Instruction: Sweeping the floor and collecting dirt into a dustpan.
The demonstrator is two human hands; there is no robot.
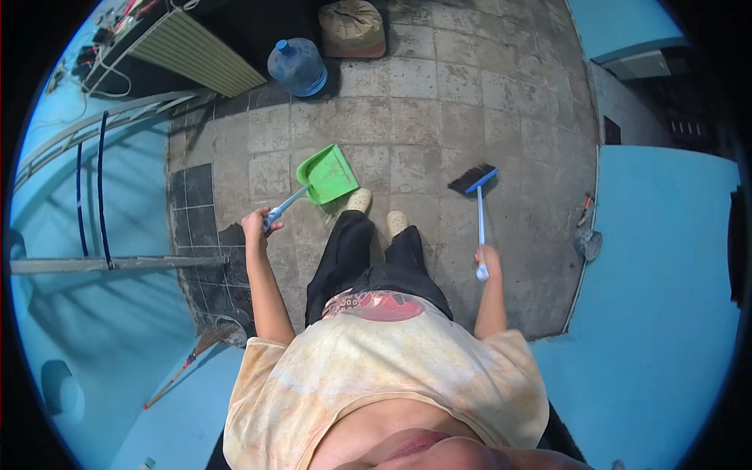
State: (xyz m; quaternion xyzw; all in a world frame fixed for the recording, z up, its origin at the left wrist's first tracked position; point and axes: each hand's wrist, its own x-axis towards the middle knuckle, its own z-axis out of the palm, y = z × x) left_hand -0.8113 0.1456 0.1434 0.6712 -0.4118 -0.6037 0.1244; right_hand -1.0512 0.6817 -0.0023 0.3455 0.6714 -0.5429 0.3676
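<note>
My left hand (pixel 257 225) grips the pale blue handle of a green dustpan (pixel 332 175). The pan lies in front of my feet on the left, its edge beside one beige clog (pixel 359 201). Out to the right, my right hand (pixel 487 262) is closed around the light blue handle of a broom (pixel 481 212). Its dark bristles (pixel 468 177) are at the floor ahead of the hand, well apart from the dustpan. Whether the bristles press on the tiles cannot be told.
Worn grey tiles (pixel 414 120) cover the floor. Ahead stand a blue water jug (pixel 298 67) and a tan sack (pixel 352 29). At left is a metal frame (pixel 123 264), with a straw broom (pixel 191 359) behind it. A bucket (pixel 587 244) sits by the right wall (pixel 658 247).
</note>
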